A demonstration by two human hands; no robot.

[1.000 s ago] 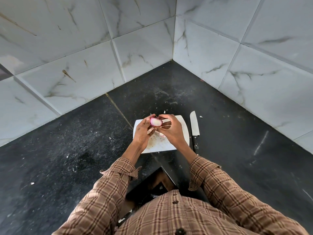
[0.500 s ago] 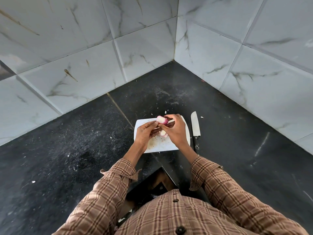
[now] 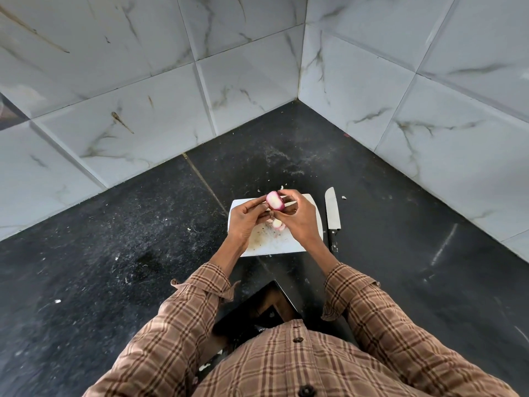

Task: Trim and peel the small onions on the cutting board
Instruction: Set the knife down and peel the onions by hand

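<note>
Now the onion (image 3: 274,200) faces its pale side up, still in the grip of left hand (image 3: 245,219) and right hand (image 3: 297,217).

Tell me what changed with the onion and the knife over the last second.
Both hands, left hand and right hand, keep their grip on the small onion above the cutting board; they turned it, so more of its pale peeled side now faces up. The knife stayed flat on the counter, right of the board, untouched.

Lighting even, diffuse daylight; shadows soft. Faint glare streak on the dark speckled stone counter (image 3: 442,247), right of the fingers. Wide-angle bowing bends the white marbled wall tiles (image 3: 137,90). Focus sharp.
</note>
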